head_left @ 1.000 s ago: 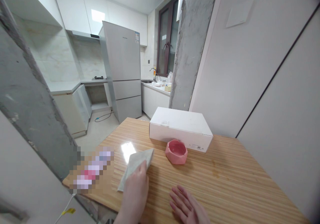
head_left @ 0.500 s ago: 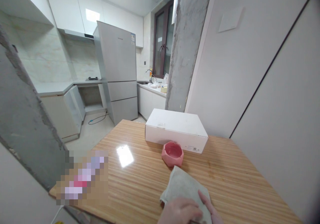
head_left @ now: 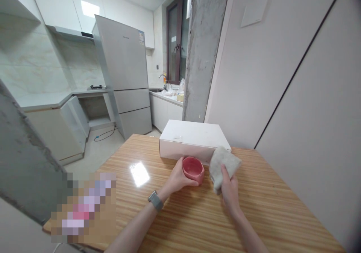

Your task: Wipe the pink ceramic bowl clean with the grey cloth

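A small pink bowl stands on the wooden table just in front of a white flat box. My left hand, with a watch on the wrist, wraps around the bowl's left side. To the right of the bowl, my right hand grips a grey-beige cloth and holds it up against the box's front right corner.
A blurred-out patch lies at the table's left corner. A white wall runs along the table's right side and a concrete pillar rises behind the box. Beyond are a fridge, counters and a sink.
The cloth was at the table's left under my left hand, then passed to my right hand. Both hands reached forward: the left now grips the bowl, the right holds the cloth beside it.
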Demonstrator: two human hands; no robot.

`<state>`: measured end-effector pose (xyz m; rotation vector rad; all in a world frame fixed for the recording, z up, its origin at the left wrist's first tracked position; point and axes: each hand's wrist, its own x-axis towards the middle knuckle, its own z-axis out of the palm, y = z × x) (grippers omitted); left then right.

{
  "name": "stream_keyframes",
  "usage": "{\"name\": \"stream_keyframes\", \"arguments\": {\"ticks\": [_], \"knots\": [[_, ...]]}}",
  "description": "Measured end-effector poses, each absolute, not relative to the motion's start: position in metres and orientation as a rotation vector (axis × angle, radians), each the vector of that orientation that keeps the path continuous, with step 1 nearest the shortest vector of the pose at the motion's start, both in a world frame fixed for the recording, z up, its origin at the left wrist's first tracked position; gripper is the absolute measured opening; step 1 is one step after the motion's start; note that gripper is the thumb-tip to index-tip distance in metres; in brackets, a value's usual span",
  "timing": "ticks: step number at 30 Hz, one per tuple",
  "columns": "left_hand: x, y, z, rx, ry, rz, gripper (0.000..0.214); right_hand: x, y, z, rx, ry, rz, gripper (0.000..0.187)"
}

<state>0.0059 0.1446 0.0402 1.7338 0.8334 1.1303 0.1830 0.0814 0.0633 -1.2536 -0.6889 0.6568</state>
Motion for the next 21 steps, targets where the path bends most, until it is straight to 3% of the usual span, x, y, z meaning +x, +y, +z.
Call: {"name": "stream_keyframes", "arguments": {"ticks": [6,16,21], "knots": [[0.007,0.145,0.035,1.718,0.850,1.153,0.100,0.168,0.089,0.051,-1.301,-0.864,0.697,0.051],[0.007,0.138,0.043,1.734,0.925,1.100,0.085,0.167,0.083,0.043,-1.280,-1.038,0.697,0.050],[0.006,0.137,0.053,1.733,0.910,1.034,0.093,0.162,0.077,0.049,-1.260,-1.082,0.672,0.046]]}}
